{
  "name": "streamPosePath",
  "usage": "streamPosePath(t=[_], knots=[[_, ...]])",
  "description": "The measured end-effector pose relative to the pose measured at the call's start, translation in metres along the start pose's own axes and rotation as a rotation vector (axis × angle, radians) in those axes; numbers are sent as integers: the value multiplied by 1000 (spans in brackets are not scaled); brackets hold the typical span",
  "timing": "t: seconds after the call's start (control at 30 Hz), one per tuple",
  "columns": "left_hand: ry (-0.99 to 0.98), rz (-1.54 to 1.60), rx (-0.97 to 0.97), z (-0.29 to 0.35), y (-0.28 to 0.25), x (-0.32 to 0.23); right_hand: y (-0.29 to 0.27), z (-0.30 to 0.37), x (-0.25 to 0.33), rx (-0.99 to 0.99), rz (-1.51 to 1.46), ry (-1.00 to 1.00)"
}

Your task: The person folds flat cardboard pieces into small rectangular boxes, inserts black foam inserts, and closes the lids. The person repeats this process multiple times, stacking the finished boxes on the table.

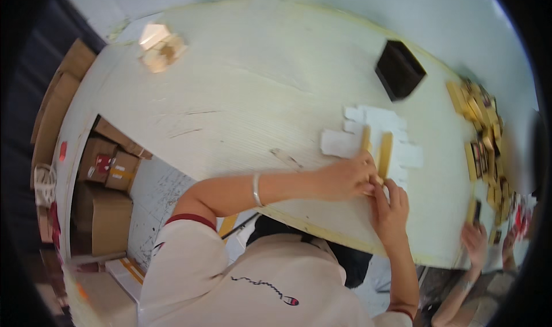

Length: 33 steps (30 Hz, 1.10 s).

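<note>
"Is your left grip (349,177) wide, or the right grip (392,211)?"

"No, both are narrow. I pinch with them the near end of one yellow cardboard strip (386,150)."

"And where is this strip?"

"Over the white cardboard (386,118), on my bench (259,114). If they are joined, I cannot tell. The black box (395,68) is farther from me."

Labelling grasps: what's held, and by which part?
Left hand and right hand both pinch a gold-sided carton at its near end; exact contact is blurred.
</note>
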<state>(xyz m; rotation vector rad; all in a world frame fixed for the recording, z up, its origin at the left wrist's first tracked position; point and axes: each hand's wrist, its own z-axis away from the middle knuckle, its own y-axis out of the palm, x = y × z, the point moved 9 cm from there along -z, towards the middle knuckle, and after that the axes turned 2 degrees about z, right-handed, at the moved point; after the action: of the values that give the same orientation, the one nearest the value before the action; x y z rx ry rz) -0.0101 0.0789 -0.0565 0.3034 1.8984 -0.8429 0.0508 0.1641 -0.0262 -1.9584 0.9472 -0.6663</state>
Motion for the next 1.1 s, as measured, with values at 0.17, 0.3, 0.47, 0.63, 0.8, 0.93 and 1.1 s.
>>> streamPosePath(t=[0.17, 0.3, 0.47, 0.63, 0.8, 0.93, 1.1], knots=[[69, -253, 60, 16, 6, -13, 17, -10, -3, 228, -190, -7], [37, -358, 136, 9, 4, -8, 26, -18, -16, 512, -505, 181], [210, -382, 246, 6, -31, -16, -4, -38, -51, 225, -130, 41], [300, -778, -88, -2, -69, -69, -14, -33, -52, 67, 81, -66], [199, -732, -29, 14, -21, -66, -13, -27, -16, 46, -157, 108], [154, -486, 16, 13, -10, -30, -16, -19, 1, 175, -526, 135], [111, -371, 204, 9, -14, -21, -23, -8, -30, 260, -297, 40]])
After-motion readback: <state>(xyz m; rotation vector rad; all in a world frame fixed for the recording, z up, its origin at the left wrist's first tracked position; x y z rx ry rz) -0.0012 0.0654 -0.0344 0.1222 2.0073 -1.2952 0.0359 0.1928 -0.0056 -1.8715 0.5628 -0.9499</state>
